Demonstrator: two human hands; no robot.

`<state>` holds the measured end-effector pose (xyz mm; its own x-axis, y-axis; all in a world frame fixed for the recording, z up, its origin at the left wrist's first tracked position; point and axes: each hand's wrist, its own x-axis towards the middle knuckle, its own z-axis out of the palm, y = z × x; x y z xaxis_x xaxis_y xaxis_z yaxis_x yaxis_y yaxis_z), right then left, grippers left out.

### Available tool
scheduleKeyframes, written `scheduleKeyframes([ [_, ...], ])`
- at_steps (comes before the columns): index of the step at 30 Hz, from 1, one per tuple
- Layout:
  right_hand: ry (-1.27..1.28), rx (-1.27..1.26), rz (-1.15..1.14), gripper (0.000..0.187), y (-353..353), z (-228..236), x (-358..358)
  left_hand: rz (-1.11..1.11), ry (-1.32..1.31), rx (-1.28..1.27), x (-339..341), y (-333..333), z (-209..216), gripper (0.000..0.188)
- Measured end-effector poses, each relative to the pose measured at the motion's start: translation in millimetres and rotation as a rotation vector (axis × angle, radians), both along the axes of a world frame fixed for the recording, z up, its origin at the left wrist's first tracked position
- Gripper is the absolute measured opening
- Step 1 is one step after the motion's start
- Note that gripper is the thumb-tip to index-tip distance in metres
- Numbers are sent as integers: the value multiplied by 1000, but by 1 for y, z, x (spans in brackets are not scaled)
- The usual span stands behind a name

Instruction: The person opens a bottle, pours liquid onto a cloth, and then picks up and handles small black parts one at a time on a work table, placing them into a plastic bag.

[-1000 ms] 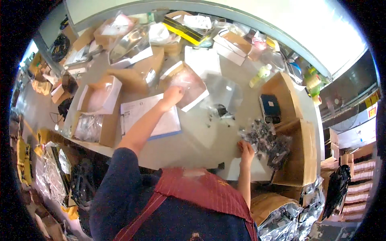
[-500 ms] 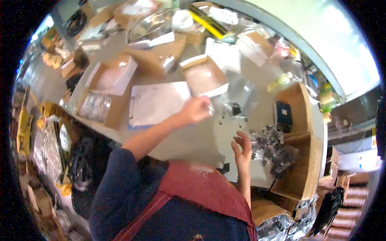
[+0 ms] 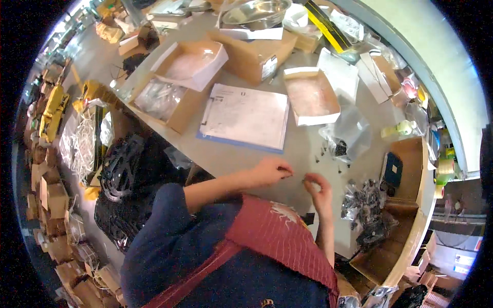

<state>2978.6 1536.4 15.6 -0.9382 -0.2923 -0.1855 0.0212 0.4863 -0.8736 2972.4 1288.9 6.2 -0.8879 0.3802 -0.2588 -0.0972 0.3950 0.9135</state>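
Observation:
Close to my apron, my two hands face each other over the table with a small gap between them. My left hand [image 3: 271,172] is closed in a pinch, with a small dark piece at the fingertips, too small to name. My right hand [image 3: 319,189] has thumb and finger pinched together; what they hold, if anything, cannot be made out. Beyond them lie several small black parts [image 3: 339,170] and a clear plastic bag [image 3: 352,133] with black pieces at its mouth. A pile of small bagged black parts [image 3: 367,210] sits right of my right hand.
A clipboard with paper [image 3: 245,118] lies beyond my left hand. A shallow white-edged box [image 3: 312,122] stands beside it. Another open box [image 3: 208,72] sits on a carton of clear bags at left. A large open carton [image 3: 403,236] bounds the right side, with a dark blue box [image 3: 393,169] inside.
My left hand has come back from beside the shallow box toward my body. My right hand's spread fingers have closed into a pinch, and the hands are closer together. The view has shifted.

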Motion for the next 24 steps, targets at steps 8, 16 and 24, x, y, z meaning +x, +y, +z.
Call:
scheduleKeyframes([
  [8, 301, 554, -145, 79, 43, -45, -63, 151, 101, -167, -4, 5, 0, 29],
  [16, 480, 364, 17, 61, 19, -63, -27, 237, 404, -110, -6, 26, -80, 28],
  [24, 383, 175, -331, 37, 64, -55, -52, 114, 390, -247, -34, 34, -38, 22],
])
